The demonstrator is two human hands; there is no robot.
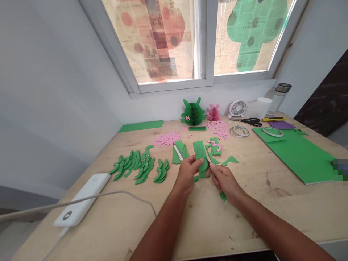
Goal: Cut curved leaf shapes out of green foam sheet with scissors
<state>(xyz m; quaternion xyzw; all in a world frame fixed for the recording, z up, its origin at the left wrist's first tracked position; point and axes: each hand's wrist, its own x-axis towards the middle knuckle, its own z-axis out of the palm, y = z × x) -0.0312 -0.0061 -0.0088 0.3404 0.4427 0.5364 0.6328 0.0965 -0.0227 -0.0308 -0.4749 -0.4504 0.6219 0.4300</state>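
Observation:
My left hand (189, 170) pinches a small piece of green paper (202, 166) between thumb and fingers, above the middle of the table. My right hand (223, 177) is closed around scissors (208, 163). Only their dark blades show, at the edge of the green paper; the handles are hidden in my fingers. Just beyond my hands lie a green strip with drawn curves (199, 148) and green offcuts (230, 161). A white pen (178, 152) rests on another marked green sheet (176, 158). Below my right hand is a small green scrap (223, 196).
Stacked green curved cutouts (145, 168) lie left, pink cutouts (168, 138) behind them. A white power bank (83, 199) with a cable sits front left. Honeycomb paper figures (193, 112), a fan (237, 108), black-handled scissors (251, 121), tape rolls (239, 131) and a green sheet (299, 159) stand or lie farther back and right.

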